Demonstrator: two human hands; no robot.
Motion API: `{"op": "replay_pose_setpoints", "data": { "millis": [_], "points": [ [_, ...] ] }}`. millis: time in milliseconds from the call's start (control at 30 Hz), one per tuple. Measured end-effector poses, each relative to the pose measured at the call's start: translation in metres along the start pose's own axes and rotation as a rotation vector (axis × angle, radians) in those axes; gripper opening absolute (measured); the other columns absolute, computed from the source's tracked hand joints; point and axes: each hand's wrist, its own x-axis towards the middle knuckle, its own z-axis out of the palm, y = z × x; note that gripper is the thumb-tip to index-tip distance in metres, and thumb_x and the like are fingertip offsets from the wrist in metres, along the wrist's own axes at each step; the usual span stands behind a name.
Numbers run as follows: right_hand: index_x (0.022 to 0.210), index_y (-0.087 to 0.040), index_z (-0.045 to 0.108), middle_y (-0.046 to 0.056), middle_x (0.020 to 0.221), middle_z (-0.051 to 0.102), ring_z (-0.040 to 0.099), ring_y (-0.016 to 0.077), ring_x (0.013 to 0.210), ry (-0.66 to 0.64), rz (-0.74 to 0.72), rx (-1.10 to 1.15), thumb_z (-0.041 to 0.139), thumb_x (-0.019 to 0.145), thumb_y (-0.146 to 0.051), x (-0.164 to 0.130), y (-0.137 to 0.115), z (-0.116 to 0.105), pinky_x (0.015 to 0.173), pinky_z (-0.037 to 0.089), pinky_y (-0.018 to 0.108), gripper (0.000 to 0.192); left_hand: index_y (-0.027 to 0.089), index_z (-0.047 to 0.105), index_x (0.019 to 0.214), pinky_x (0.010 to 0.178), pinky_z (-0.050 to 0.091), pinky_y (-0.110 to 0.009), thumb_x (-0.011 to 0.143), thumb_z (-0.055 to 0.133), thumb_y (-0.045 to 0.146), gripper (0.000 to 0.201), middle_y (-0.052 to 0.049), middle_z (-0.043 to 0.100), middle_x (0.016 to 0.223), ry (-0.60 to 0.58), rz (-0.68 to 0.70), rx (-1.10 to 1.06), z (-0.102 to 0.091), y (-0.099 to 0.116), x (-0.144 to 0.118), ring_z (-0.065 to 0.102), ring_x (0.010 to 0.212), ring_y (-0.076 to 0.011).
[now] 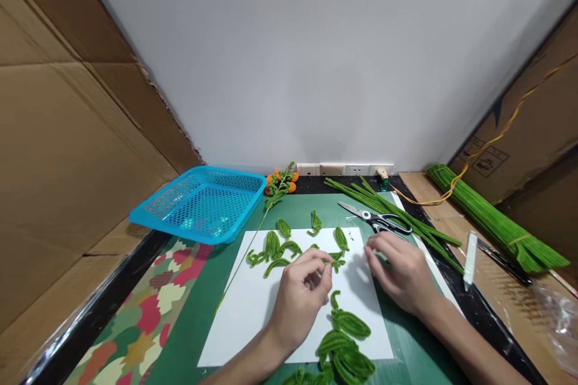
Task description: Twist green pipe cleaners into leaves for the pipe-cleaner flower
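— Where the white sheet (253,313) lies on the green mat (189,337), what is the left hand (300,301) doing?

— Its fingers are curled in, pinching a small green pipe-cleaner leaf (335,263) near the middle of the sheet.

— And the right hand (401,274)?

— It rests at the sheet's right edge, fingers loosely bent, tips on the paper just beside that leaf; whether it grips anything I cannot tell.

— What else is on the sheet?

— Finished leaves (277,246) along its far edge, and a pile of bigger leaves (345,343) at its near edge.

— Beyond it?

— Scissors (374,219) lie on loose green stems (397,216) toward the table's far right. A tied bundle of stems (492,222) sits at the right edge, a blue basket (203,204) at the far left corner, and an orange flower sprig (280,183) by the far edge
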Motion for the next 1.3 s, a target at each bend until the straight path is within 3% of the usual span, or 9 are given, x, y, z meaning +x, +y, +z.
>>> {"op": "replay_pose_setpoints", "data": {
  "millis": [133,233,367,467,633,767,1033,1167,1300],
  "points": [
    [0.099,-0.020,0.067,0.010,0.111,0.072,0.067,0.0270,0.103,0.115,0.279,-0.192,0.049,0.107,-0.033,-0.001,0.035,-0.008,0.088,0.050,0.038,0.023,0.015,0.068,0.053,0.054,0.047,-0.024,0.095,0.062,0.033,0.046,-0.013,0.076,0.097,0.059,-0.023,-0.096,-0.003,-0.004,0.002,0.064,0.060,-0.0134],
    [0.100,-0.019,0.072,0.014,0.123,0.072,0.065,0.0347,0.114,0.011,0.390,-0.353,0.046,0.106,-0.041,-0.007,0.056,-0.006,0.097,0.048,0.049,0.034,0.015,0.065,0.052,0.048,0.043,-0.022,0.093,0.064,0.033,0.046,-0.011,0.076,0.086,0.078,-0.025,-0.140,-0.003,-0.007,0.003,0.058,0.052,-0.0109],
    [0.111,-0.013,0.073,0.018,0.124,0.075,0.064,0.0394,0.116,-0.103,0.459,-0.551,0.043,0.105,-0.042,-0.012,0.062,0.000,0.097,0.047,0.054,0.042,0.016,0.059,0.050,0.053,0.045,-0.023,0.098,0.061,0.040,0.053,-0.006,0.069,0.068,0.089,-0.017,-0.174,0.000,-0.011,0.003,0.053,0.047,-0.0092],
    [0.111,-0.012,0.074,0.018,0.123,0.076,0.065,0.0381,0.116,-0.120,0.453,-0.572,0.041,0.106,-0.042,-0.013,0.061,0.003,0.100,0.045,0.054,0.045,0.018,0.054,0.048,0.058,0.046,-0.024,0.101,0.059,0.043,0.059,-0.001,0.056,0.051,0.113,-0.008,-0.150,0.002,-0.014,0.003,0.054,0.050,-0.0111],
    [0.110,-0.012,0.073,0.019,0.123,0.075,0.066,0.0365,0.117,-0.088,0.449,-0.524,0.038,0.106,-0.046,-0.016,0.065,0.007,0.101,0.045,0.052,0.049,0.017,0.056,0.051,0.048,0.037,-0.022,0.100,0.061,0.047,0.057,0.000,0.055,0.052,0.151,-0.033,-0.174,0.003,-0.017,0.003,0.050,0.048,-0.0103],
    [0.124,-0.011,0.068,0.020,0.132,0.070,0.064,0.0372,0.121,-0.050,0.425,-0.502,0.036,0.106,-0.045,-0.018,0.065,0.010,0.103,0.045,0.054,0.050,0.017,0.055,0.050,0.041,0.029,-0.022,0.096,0.065,0.052,0.059,-0.001,0.057,0.052,0.200,-0.055,-0.199,0.002,-0.016,0.006,0.045,0.041,-0.0079],
    [0.166,-0.017,0.029,0.020,0.163,0.045,0.042,0.0380,0.149,0.054,0.224,-0.470,0.037,0.110,-0.037,-0.009,0.034,0.012,0.112,0.039,0.057,0.060,0.012,0.062,0.062,0.033,0.020,-0.018,0.093,0.065,0.061,0.058,-0.004,0.069,0.069,0.222,-0.229,-0.323,-0.002,-0.013,0.009,0.048,0.029,-0.0053],
    [0.172,-0.024,0.013,0.013,0.170,0.038,0.034,0.0361,0.157,0.056,0.079,-0.457,0.040,0.109,-0.022,-0.008,0.020,0.011,0.121,0.031,0.059,0.068,0.014,0.055,0.059,0.033,0.019,-0.018,0.090,0.067,0.058,0.055,-0.002,0.065,0.064,0.245,-0.241,-0.374,-0.002,-0.015,0.011,0.048,0.029,-0.0061],
    [0.172,-0.031,0.006,0.003,0.178,0.019,0.018,0.0335,0.163,0.072,0.012,-0.364,0.043,0.108,-0.018,-0.008,0.016,0.010,0.129,0.026,0.060,0.075,0.016,0.052,0.055,0.037,0.022,-0.019,0.091,0.066,0.056,0.056,0.000,0.060,0.057,0.250,-0.209,-0.370,-0.002,-0.015,0.011,0.042,0.030,-0.0039]
  ]
}}
